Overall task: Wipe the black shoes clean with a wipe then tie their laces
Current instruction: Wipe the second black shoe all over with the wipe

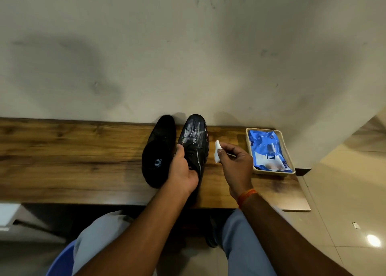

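Two black shoes stand side by side at the centre of the frame on a wood-grain shelf [73,150] with dark knots and streaks, their toes against a scuffed grey wall [188,46]. The right-hand shoe [195,138] is glossy, pointed leather, its toe streaked with wet sheen; the left hand [182,170] grips it at the opening, thumb along the laces. The left-hand shoe [158,150] looks matte, with a small white logo on its insole, too blurred to read. Just right of the glossy shoe, the right hand [235,160] pinches a crumpled white wipe [217,151] between fingertips and thumb, apart from the leather. At centre right a beige rectangular tray [290,150] holds a shiny blue plastic wipes pack [269,150]; its print is illegible. An orange thread band [245,196] circles the right wrist
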